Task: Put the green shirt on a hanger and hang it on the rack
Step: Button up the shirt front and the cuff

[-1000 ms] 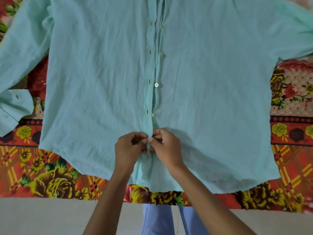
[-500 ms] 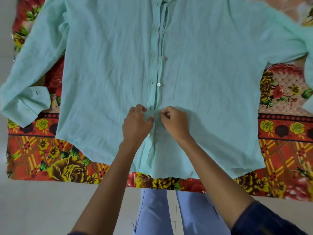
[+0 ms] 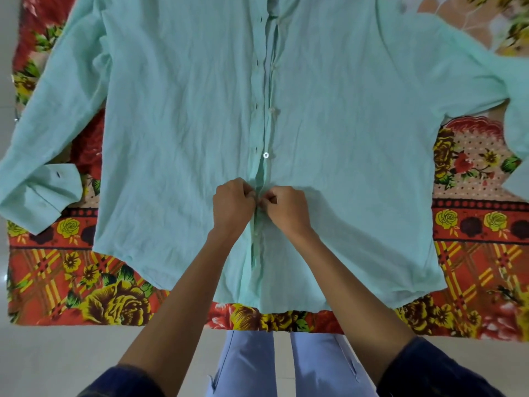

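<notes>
Green shirt (image 3: 177, 116) lies flat, front up, on the floral blanket (image 3: 86, 293); left hand (image 3: 232, 206) and right hand (image 3: 287, 209) each pinch the placket (image 3: 259, 179) edges at a lower button, where close alignment and light tension appear advisable.

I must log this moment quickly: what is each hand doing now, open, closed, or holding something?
Left hand: closed, pinching the green shirt at its front button strip.
Right hand: closed, pinching the same strip from the other side.
</notes>
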